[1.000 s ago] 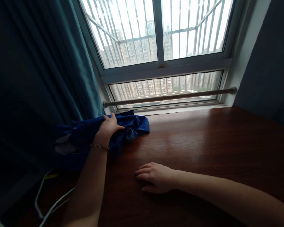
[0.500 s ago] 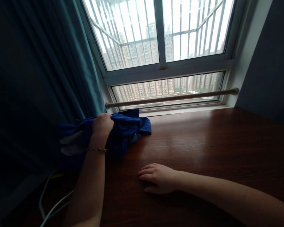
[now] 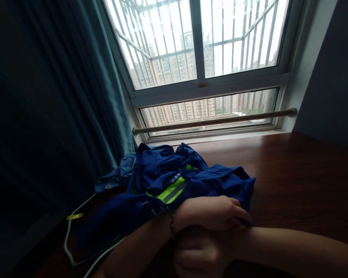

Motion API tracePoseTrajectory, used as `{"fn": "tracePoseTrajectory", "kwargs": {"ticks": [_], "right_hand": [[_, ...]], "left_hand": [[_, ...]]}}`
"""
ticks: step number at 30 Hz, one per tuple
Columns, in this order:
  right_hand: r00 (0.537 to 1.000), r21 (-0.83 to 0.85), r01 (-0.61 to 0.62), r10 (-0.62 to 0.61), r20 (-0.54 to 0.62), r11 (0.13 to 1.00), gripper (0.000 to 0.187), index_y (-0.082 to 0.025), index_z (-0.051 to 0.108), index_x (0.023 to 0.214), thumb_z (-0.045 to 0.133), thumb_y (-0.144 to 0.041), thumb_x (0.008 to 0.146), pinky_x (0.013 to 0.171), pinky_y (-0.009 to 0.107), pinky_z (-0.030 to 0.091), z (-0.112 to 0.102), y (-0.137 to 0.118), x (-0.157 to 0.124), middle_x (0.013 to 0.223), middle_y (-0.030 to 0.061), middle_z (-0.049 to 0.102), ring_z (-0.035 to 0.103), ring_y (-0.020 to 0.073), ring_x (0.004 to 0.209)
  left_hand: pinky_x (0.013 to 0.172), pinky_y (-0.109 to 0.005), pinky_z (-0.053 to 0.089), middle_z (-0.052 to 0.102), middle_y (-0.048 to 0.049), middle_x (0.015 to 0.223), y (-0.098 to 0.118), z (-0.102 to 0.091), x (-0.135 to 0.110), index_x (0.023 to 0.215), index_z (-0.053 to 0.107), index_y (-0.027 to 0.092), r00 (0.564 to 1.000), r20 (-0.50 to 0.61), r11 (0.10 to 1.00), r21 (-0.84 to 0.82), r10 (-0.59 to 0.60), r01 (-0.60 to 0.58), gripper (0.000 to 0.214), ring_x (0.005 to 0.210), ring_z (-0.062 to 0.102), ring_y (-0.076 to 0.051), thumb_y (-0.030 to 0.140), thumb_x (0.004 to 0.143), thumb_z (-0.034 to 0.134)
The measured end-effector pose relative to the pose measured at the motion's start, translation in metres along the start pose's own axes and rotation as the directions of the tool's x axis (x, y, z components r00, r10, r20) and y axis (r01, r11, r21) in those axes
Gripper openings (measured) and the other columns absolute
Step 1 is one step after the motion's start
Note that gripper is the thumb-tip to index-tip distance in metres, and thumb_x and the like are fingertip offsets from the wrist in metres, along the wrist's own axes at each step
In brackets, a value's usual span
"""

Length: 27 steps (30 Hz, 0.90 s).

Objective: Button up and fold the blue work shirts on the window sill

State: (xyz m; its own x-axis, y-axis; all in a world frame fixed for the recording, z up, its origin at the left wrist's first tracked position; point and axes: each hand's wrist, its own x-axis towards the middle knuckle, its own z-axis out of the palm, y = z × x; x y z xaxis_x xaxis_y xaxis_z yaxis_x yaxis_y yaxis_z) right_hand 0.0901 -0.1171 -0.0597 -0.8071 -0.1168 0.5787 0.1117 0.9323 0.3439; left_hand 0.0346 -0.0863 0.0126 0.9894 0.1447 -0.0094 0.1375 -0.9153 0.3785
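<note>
A crumpled blue garment with a neon yellow-green and grey stripe lies on the dark wooden sill top, in front of me at centre left. My left hand, with a bead bracelet at the wrist, reaches across to the right and lies on the garment's near right edge, its fingers curled over the cloth. My right hand sits just below it, partly covered by the left hand and blurred. Its fingers do not show clearly.
A teal curtain hangs at the left. A barred window with a metal rod across its foot closes off the back. A white cable with a yellow tag loops at lower left. A dark wall rises at right.
My left hand has pulled the blue garment from the back left corner toward me and to the right, spreading it out. That hand now lies over my right hand.
</note>
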Motion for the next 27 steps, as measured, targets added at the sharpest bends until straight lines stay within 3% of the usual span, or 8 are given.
{"fn": "tracePoseTrajectory", "kwargs": {"ticks": [4, 9, 13, 16, 18, 21, 24, 27], "right_hand": [[0.988, -0.031, 0.093, -0.096, -0.120, 0.995, 0.019, -0.017, 0.062, 0.080, 0.045, -0.024, 0.082, 0.058, 0.020, 0.046, -0.012, 0.000, 0.008, 0.074, -0.0001, 0.057, 0.052, 0.0088, 0.062], [0.914, -0.245, -0.396, 0.354, -0.198, 0.885, 0.030, -0.015, 0.054, 0.109, 0.045, -0.015, 0.080, 0.079, 0.037, 0.045, 0.014, 0.022, -0.006, 0.101, 0.0077, 0.060, 0.053, 0.0226, 0.094], [0.601, -0.121, -0.799, 0.789, -0.130, 0.589, 0.036, -0.016, 0.049, 0.115, 0.046, -0.021, 0.080, 0.081, 0.045, 0.042, 0.033, 0.058, -0.032, 0.099, 0.0119, 0.059, 0.052, 0.0271, 0.096], [0.370, 0.167, -0.918, 0.928, 0.033, 0.360, 0.029, -0.015, 0.057, 0.103, 0.049, -0.026, 0.077, 0.076, 0.038, 0.045, 0.027, 0.097, -0.056, 0.092, 0.0095, 0.062, 0.057, 0.0244, 0.086], [0.213, 0.403, -0.901, 0.974, 0.081, 0.163, 0.019, -0.015, 0.062, 0.086, 0.051, -0.027, 0.076, 0.073, 0.034, 0.046, 0.015, 0.123, -0.074, 0.085, 0.0068, 0.065, 0.058, 0.0223, 0.081], [-0.140, 0.726, -0.658, 0.980, 0.139, -0.197, 0.017, -0.013, 0.062, 0.079, 0.055, -0.027, 0.072, 0.070, 0.029, 0.047, -0.012, 0.156, -0.105, 0.081, 0.0058, 0.066, 0.059, 0.0203, 0.078], [-0.309, 0.777, -0.573, 0.947, 0.087, -0.259, 0.026, -0.012, 0.059, 0.092, 0.058, -0.027, 0.070, 0.066, 0.026, 0.047, -0.044, 0.175, -0.138, 0.084, 0.0072, 0.066, 0.061, 0.0185, 0.076], [-0.468, 0.740, -0.611, 0.882, -0.051, -0.281, 0.024, -0.012, 0.059, 0.090, 0.057, -0.024, 0.069, 0.061, 0.024, 0.046, -0.074, 0.182, -0.169, 0.081, 0.0083, 0.066, 0.060, 0.0177, 0.071]], "left_hand": [[0.080, -0.021, 0.044, 0.056, -0.0048, 0.110, 0.002, -0.017, -0.012, 0.116, 0.051, 0.018, 0.996, -0.058, 0.996, -0.062, -0.068, 0.065, 0.033, 0.091, 0.057, -0.015, 0.018, 0.083, 0.048], [0.083, -0.024, 0.043, 0.058, -0.0064, 0.104, 0.007, -0.045, -0.029, 0.105, 0.057, 0.018, 0.924, -0.350, 0.987, -0.013, -0.154, 0.160, 0.025, 0.093, 0.056, -0.016, 0.023, 0.086, 0.043], [0.087, -0.027, 0.043, 0.055, -0.0084, 0.110, 0.007, -0.052, -0.038, 0.106, 0.056, 0.017, 0.867, -0.471, 0.975, 0.062, -0.161, 0.214, 0.026, 0.098, 0.054, -0.017, 0.022, 0.087, 0.039], [0.093, -0.031, 0.040, 0.047, -0.0091, 0.122, -0.002, -0.051, -0.045, 0.115, 0.049, 0.020, 0.858, -0.477, 0.946, 0.143, -0.191, 0.290, 0.032, 0.109, 0.048, -0.020, 0.025, 0.084, 0.047], [0.099, -0.037, 0.034, 0.035, -0.0108, 0.134, -0.012, -0.050, -0.050, 0.126, 0.038, 0.023, 0.841, -0.472, 0.892, 0.211, -0.264, 0.399, 0.054, 0.121, 0.036, -0.025, 0.032, 0.077, 0.058], [0.101, -0.052, 0.022, 0.012, -0.0142, 0.144, -0.032, -0.048, -0.054, 0.136, 0.015, 0.024, 0.736, -0.466, 0.706, 0.282, -0.490, 0.649, 0.095, 0.130, 0.010, -0.035, 0.039, 0.061, 0.072], [0.093, -0.057, 0.026, 0.004, -0.0190, 0.144, -0.051, -0.047, -0.055, 0.138, 0.001, 0.024, 0.567, -0.406, 0.496, 0.275, -0.716, 0.824, 0.112, 0.127, 0.014, -0.042, 0.038, 0.055, 0.075], [0.087, -0.047, 0.038, 0.031, -0.0231, 0.134, -0.067, -0.047, -0.056, 0.137, 0.011, 0.017, 0.475, -0.293, 0.406, 0.266, -0.830, 0.874, 0.104, 0.114, 0.041, -0.038, 0.038, 0.056, 0.073]]}}
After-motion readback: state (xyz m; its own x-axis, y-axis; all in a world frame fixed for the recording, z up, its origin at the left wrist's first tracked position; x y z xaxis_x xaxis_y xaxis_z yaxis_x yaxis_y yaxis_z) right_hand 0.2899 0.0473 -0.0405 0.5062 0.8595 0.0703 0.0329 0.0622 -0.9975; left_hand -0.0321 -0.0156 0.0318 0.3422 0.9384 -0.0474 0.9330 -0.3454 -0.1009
